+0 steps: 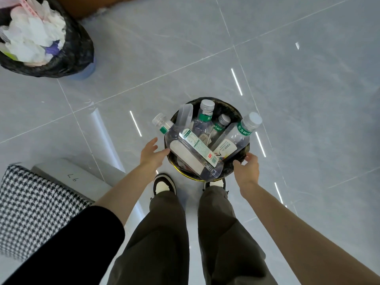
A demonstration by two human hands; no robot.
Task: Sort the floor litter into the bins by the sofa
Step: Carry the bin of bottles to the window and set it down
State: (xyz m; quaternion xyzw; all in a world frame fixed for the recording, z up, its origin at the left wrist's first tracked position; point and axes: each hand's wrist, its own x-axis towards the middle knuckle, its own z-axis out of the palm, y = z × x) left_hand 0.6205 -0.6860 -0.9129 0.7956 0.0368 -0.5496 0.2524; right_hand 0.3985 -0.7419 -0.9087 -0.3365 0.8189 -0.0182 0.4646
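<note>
Head view: the small round black-lined bin [227, 104] stands on the grey tile floor [308, 99] at your feet, crammed with clear plastic bottles [195, 153]. Your left hand [151, 154] lies straight-fingered against its rim, and your right hand [246, 169] curls its fingers over the opposite edge. The load looks light but top-heavy, so lift by both rim sides. The green neck bands [244, 129] read 东方树叶.

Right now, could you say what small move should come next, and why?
Probably bring the left hand onto the bin rim: its fingers are straight beside it, the right hand is at the rim, and a bottle overhangs, so two hands seem safer.
</note>
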